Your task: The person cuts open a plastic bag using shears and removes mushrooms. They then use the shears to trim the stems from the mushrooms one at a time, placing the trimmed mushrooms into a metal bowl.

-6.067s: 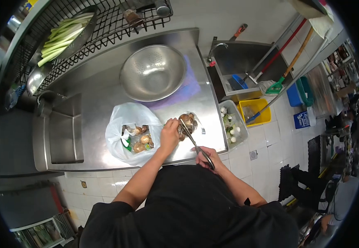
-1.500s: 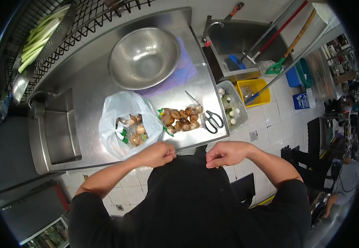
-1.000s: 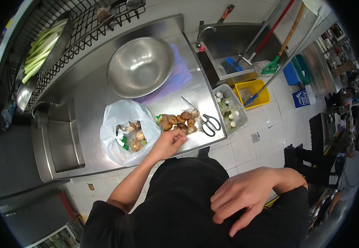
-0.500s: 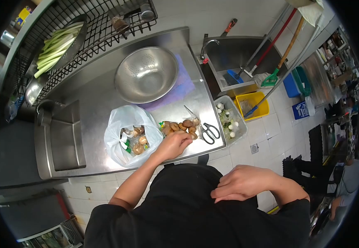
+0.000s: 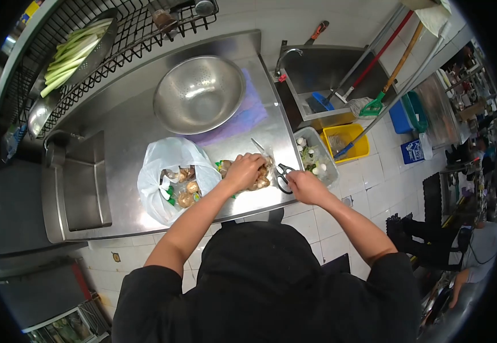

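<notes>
My left hand point(image 5: 246, 170) is closed over a pile of brown mushrooms point(image 5: 261, 182) on the steel counter; its fingers hide part of them, and what looks like clear plastic shows around them. My right hand point(image 5: 308, 187) has its fingers closed at the black handles of a pair of scissors point(image 5: 283, 174), which lie beside the mushrooms near the counter's right end. The silver blades point away from me. Left of the mushrooms stands an opened white plastic bag point(image 5: 151, 171) with more mushrooms point(image 5: 187, 198) and green bits inside.
A large steel colander point(image 5: 200, 94) sits on a purple cloth point(image 5: 253, 108) at the back. A grey bin point(image 5: 329, 178) with scraps and a yellow bucket point(image 5: 364, 148) stand off the counter's right end. Leeks point(image 5: 77, 57) lie on the wire rack. Another person point(image 5: 480, 251) is at far right.
My right hand has come from near my body forward to the scissors' handles. My left hand has moved forward onto the mushrooms. The whole view has shifted slightly.
</notes>
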Demonstrator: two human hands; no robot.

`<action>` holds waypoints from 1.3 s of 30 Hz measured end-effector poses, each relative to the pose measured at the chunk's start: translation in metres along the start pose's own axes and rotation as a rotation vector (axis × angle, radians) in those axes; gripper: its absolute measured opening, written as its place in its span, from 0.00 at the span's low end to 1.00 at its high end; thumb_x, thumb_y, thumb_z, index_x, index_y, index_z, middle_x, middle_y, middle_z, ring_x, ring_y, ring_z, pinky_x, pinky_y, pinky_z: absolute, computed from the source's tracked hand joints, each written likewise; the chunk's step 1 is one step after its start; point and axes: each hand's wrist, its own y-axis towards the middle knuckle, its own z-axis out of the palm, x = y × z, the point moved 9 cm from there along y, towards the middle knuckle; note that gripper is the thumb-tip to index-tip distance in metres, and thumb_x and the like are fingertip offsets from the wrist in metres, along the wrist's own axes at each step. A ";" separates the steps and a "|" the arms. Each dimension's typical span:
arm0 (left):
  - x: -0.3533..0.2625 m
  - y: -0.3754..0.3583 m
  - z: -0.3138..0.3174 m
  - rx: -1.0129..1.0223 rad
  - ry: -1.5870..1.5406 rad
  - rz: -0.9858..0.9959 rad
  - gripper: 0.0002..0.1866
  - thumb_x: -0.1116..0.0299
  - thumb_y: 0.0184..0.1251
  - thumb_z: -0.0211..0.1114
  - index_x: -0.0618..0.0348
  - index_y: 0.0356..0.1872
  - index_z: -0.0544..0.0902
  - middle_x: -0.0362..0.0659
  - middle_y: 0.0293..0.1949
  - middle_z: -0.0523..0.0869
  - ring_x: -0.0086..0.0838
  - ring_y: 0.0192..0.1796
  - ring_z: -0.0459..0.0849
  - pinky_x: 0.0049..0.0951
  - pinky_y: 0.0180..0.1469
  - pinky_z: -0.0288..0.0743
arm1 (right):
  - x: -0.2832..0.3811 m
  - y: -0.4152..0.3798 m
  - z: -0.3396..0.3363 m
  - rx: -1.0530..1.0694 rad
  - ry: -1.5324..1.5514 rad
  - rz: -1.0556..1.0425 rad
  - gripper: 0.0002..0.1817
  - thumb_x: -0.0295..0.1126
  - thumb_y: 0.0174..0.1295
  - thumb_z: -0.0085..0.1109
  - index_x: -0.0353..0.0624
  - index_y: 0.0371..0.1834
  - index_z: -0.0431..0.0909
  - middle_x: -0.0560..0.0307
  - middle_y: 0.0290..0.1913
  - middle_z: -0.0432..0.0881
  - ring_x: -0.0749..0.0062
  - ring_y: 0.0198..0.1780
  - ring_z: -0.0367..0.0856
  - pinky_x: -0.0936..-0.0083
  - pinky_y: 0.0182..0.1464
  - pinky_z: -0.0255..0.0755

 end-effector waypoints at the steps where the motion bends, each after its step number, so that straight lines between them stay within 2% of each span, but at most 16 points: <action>1: 0.000 0.001 0.004 0.037 0.046 -0.018 0.18 0.73 0.58 0.66 0.57 0.52 0.85 0.45 0.56 0.84 0.42 0.57 0.80 0.43 0.63 0.71 | -0.020 0.009 0.013 -0.083 -0.165 0.057 0.07 0.25 0.61 0.60 0.37 0.41 0.77 0.44 0.40 0.85 0.45 0.42 0.85 0.58 0.46 0.79; 6: 0.028 0.010 0.006 -0.001 -0.052 -0.013 0.17 0.74 0.60 0.65 0.60 0.51 0.86 0.50 0.47 0.87 0.46 0.46 0.84 0.42 0.56 0.77 | -0.031 0.028 0.048 -0.130 -0.353 0.096 0.16 0.21 0.57 0.56 0.33 0.48 0.68 0.36 0.43 0.80 0.41 0.48 0.82 0.56 0.49 0.80; 10: 0.039 0.008 -0.027 -0.115 -0.446 -0.161 0.13 0.72 0.67 0.66 0.66 0.50 0.84 0.49 0.48 0.88 0.35 0.42 0.90 0.31 0.45 0.82 | -0.036 0.030 0.031 -0.140 -0.247 0.146 0.23 0.19 0.51 0.60 0.33 0.51 0.64 0.32 0.42 0.81 0.40 0.49 0.83 0.55 0.50 0.79; 12: 0.050 0.000 -0.029 -0.121 -0.802 -0.371 0.14 0.70 0.72 0.65 0.66 0.53 0.81 0.46 0.48 0.86 0.33 0.45 0.89 0.28 0.47 0.84 | -0.055 0.023 0.031 0.054 -0.040 0.351 0.28 0.24 0.50 0.64 0.32 0.54 0.64 0.33 0.39 0.82 0.37 0.48 0.83 0.52 0.51 0.77; 13: 0.052 -0.004 -0.024 -0.074 -0.974 -0.467 0.15 0.69 0.78 0.59 0.66 0.59 0.77 0.46 0.49 0.83 0.35 0.47 0.88 0.27 0.50 0.86 | -0.061 0.018 0.025 -0.004 0.016 0.305 0.33 0.29 0.47 0.68 0.32 0.58 0.64 0.36 0.35 0.82 0.39 0.44 0.83 0.54 0.50 0.77; 16: 0.047 -0.023 -0.018 -0.085 -1.319 -0.632 0.15 0.71 0.80 0.54 0.67 0.60 0.75 0.48 0.48 0.82 0.36 0.50 0.88 0.28 0.52 0.87 | -0.089 -0.007 0.020 0.059 0.334 0.279 0.31 0.23 0.51 0.65 0.35 0.59 0.65 0.47 0.34 0.82 0.59 0.39 0.85 0.66 0.39 0.79; 17: 0.044 -0.029 -0.017 -0.115 -1.354 -0.660 0.15 0.72 0.81 0.50 0.69 0.62 0.73 0.50 0.50 0.82 0.39 0.52 0.88 0.31 0.55 0.86 | -0.097 -0.017 0.015 0.066 0.335 0.276 0.31 0.23 0.51 0.65 0.35 0.59 0.65 0.47 0.34 0.82 0.59 0.39 0.85 0.66 0.39 0.79; 19: 0.041 -0.042 -0.006 -0.172 -1.447 -0.684 0.16 0.72 0.81 0.50 0.70 0.62 0.73 0.52 0.52 0.82 0.41 0.53 0.87 0.33 0.57 0.85 | -0.108 -0.045 0.029 0.150 1.211 0.486 0.29 0.18 0.55 0.62 0.35 0.63 0.67 0.47 0.42 0.85 0.67 0.37 0.84 0.72 0.42 0.80; 22: 0.035 -0.061 0.006 -0.297 -1.635 -0.716 0.17 0.73 0.81 0.50 0.71 0.63 0.72 0.55 0.55 0.83 0.44 0.55 0.87 0.37 0.60 0.83 | -0.091 -0.075 0.021 0.111 1.482 0.370 0.29 0.16 0.59 0.61 0.33 0.66 0.68 0.52 0.41 0.84 0.70 0.35 0.84 0.78 0.39 0.78; 26: 0.029 -0.078 0.012 -0.456 -1.728 -0.734 0.18 0.72 0.81 0.49 0.72 0.64 0.70 0.57 0.56 0.82 0.44 0.56 0.86 0.38 0.60 0.83 | -0.077 -0.087 0.015 -0.073 1.002 0.178 0.29 0.24 0.60 0.68 0.34 0.66 0.72 0.52 0.41 0.85 0.73 0.33 0.83 0.79 0.37 0.76; 28: 0.026 -0.083 0.011 -0.514 -1.755 -0.723 0.18 0.71 0.81 0.50 0.71 0.65 0.71 0.57 0.56 0.82 0.42 0.56 0.86 0.38 0.59 0.83 | -0.028 -0.085 -0.005 -0.096 0.395 0.046 0.30 0.33 0.59 0.73 0.35 0.64 0.74 0.48 0.41 0.86 0.71 0.34 0.84 0.77 0.39 0.77; 29: 0.026 -0.084 0.014 -0.525 -1.763 -0.725 0.20 0.70 0.81 0.49 0.71 0.67 0.70 0.56 0.56 0.83 0.43 0.55 0.86 0.38 0.60 0.83 | -0.017 -0.083 -0.004 -0.120 0.336 0.035 0.32 0.39 0.56 0.75 0.36 0.63 0.76 0.44 0.42 0.85 0.60 0.37 0.85 0.71 0.43 0.78; 30: 0.027 -0.085 0.017 -0.524 -1.764 -0.727 0.20 0.70 0.81 0.49 0.71 0.67 0.70 0.56 0.56 0.83 0.43 0.55 0.86 0.38 0.60 0.83 | -0.013 -0.081 0.004 -0.119 0.336 0.037 0.32 0.39 0.56 0.75 0.36 0.63 0.76 0.44 0.42 0.85 0.60 0.37 0.85 0.71 0.43 0.78; 33: 0.027 -0.082 0.021 -0.504 -1.727 -0.709 0.19 0.70 0.81 0.49 0.72 0.65 0.70 0.55 0.56 0.83 0.41 0.56 0.87 0.35 0.56 0.84 | 0.005 -0.073 0.020 -0.228 0.164 -0.093 0.32 0.37 0.57 0.72 0.38 0.64 0.74 0.41 0.47 0.84 0.45 0.46 0.83 0.59 0.46 0.79; 37: 0.037 -0.086 0.025 -0.436 -1.482 -0.806 0.18 0.70 0.80 0.53 0.72 0.63 0.75 0.52 0.53 0.84 0.33 0.52 0.87 0.34 0.56 0.84 | 0.014 -0.064 0.036 -0.202 0.135 0.024 0.33 0.36 0.56 0.74 0.34 0.64 0.74 0.38 0.48 0.84 0.46 0.48 0.85 0.60 0.49 0.79; 39: 0.044 -0.088 0.026 -0.366 -1.377 -0.839 0.17 0.69 0.80 0.52 0.71 0.61 0.76 0.51 0.51 0.85 0.33 0.49 0.88 0.30 0.51 0.86 | 0.017 -0.061 0.052 -0.127 0.102 0.054 0.31 0.37 0.57 0.74 0.34 0.62 0.77 0.40 0.40 0.86 0.43 0.41 0.86 0.60 0.46 0.80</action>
